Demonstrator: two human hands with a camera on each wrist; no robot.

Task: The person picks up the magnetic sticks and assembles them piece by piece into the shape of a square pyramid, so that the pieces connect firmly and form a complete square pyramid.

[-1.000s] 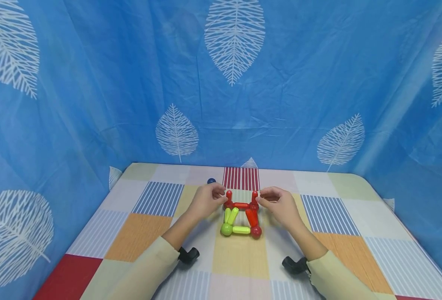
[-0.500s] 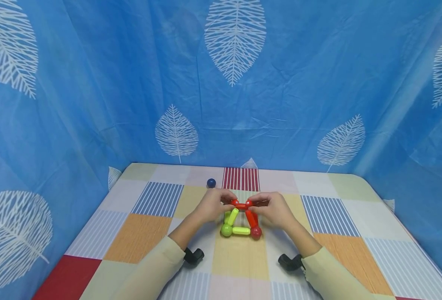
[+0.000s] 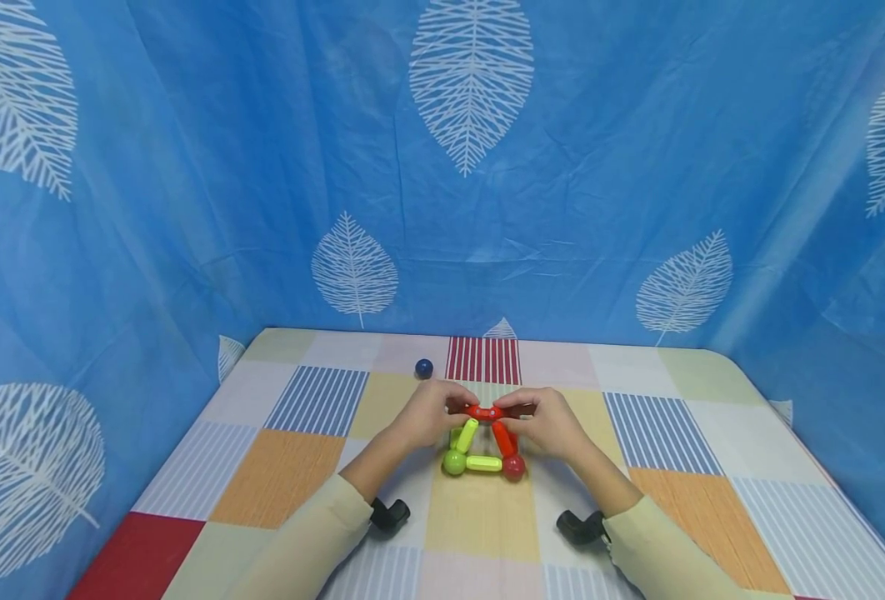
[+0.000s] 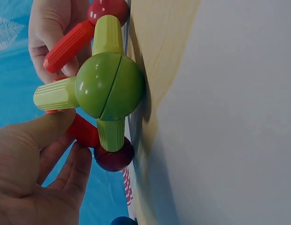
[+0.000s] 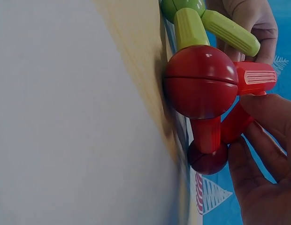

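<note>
A frame of rods and balls, like a magnetic building toy, sits mid-table. At its near corners are a green ball (image 3: 453,462) and a red ball (image 3: 513,467), joined by a yellow-green rod (image 3: 483,463). From each, a rod leans inward. My left hand (image 3: 423,412) pinches a red rod (image 4: 84,131) that slants up from the far left dark red ball (image 4: 115,158). Opposite, my right hand (image 3: 547,423) pinches another red rod (image 5: 238,123) on the far right ball (image 5: 208,157). These two rods tilt toward each other; fingers partly hide them in the head view.
Beyond my left hand, a loose dark blue ball (image 3: 423,367) lies on the patchwork tablecloth (image 3: 480,529). Blue leaf-print curtains (image 3: 472,217) stand behind the table and at both sides. Black wrist mounts (image 3: 390,517) sit beneath the forearms.
Both hands have moved inward. The two far red rods, upright a second ago, now lean in with their tips close together. Left hand's shift has uncovered the blue ball.
</note>
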